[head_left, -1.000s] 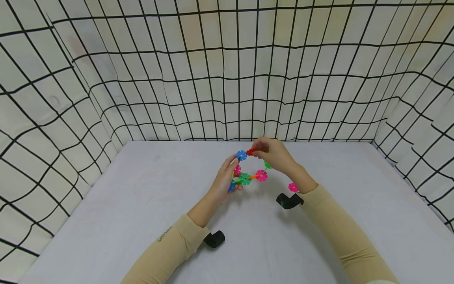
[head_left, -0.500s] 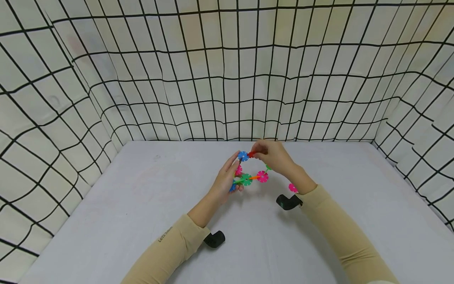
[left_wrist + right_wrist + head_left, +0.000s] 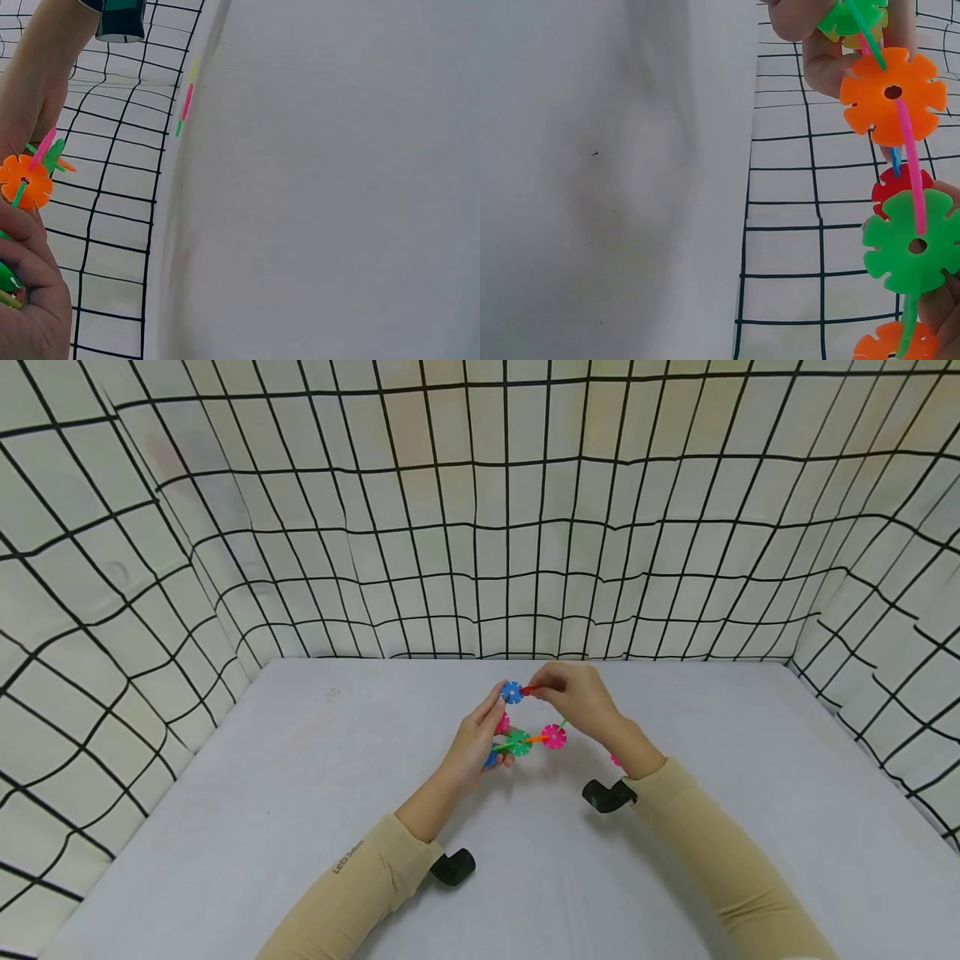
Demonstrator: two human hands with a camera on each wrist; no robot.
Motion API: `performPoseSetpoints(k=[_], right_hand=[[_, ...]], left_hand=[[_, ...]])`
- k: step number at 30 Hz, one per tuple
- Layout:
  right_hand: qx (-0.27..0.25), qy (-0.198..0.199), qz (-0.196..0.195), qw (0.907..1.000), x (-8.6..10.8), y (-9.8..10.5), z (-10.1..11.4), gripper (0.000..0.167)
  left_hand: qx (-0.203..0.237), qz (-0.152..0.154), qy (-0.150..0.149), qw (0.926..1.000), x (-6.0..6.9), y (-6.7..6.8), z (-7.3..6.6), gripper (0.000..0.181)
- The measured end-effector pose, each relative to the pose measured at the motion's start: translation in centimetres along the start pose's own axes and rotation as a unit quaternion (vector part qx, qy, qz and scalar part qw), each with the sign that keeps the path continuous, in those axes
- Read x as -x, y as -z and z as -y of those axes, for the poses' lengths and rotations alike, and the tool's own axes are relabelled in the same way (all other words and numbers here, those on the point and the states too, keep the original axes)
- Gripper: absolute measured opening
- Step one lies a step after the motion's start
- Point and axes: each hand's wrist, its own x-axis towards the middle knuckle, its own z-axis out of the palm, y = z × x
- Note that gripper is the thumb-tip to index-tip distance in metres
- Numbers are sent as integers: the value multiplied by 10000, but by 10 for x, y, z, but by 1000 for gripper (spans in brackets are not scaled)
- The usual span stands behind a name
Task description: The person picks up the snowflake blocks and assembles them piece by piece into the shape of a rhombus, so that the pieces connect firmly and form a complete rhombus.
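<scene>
In the head view, my left hand [image 3: 472, 739] holds a chain of linked plastic snowflake discs, its thumb by the blue disc [image 3: 512, 692]. The right hand [image 3: 581, 697] pinches a red snowflake disc [image 3: 527, 691], seen nearly edge-on against the blue one; whether they interlock cannot be told. A green disc [image 3: 518, 742], an orange disc [image 3: 536, 739] and a pink disc [image 3: 553, 737] run along the chain's lower side. The right wrist view shows an orange disc [image 3: 892, 97] linked to a green disc [image 3: 915, 225]. Fingers hide part of the chain.
Another pink disc [image 3: 617, 760] lies partly hidden behind the right forearm. Yellow, pink and green slivers [image 3: 187, 103] show on the table in the left wrist view. Black mesh over white sheeting [image 3: 491, 552] encloses the white tabletop [image 3: 337, 760].
My right hand has lowered slightly, and the red disc has turned more edge-on beside the blue one. The loose pink disc is more covered by the right forearm. My left hand has barely moved.
</scene>
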Motion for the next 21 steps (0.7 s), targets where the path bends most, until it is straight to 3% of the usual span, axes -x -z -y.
performPoseSetpoints(k=[12, 21], right_hand=[[168, 376, 5, 9991, -2, 0, 2, 9], [333, 434, 189, 9983, -4, -2, 4, 9]], left_hand=[[15, -19, -30, 10000, -3, 0, -1, 50], [672, 373, -191, 9969, -3, -5, 6, 49]])
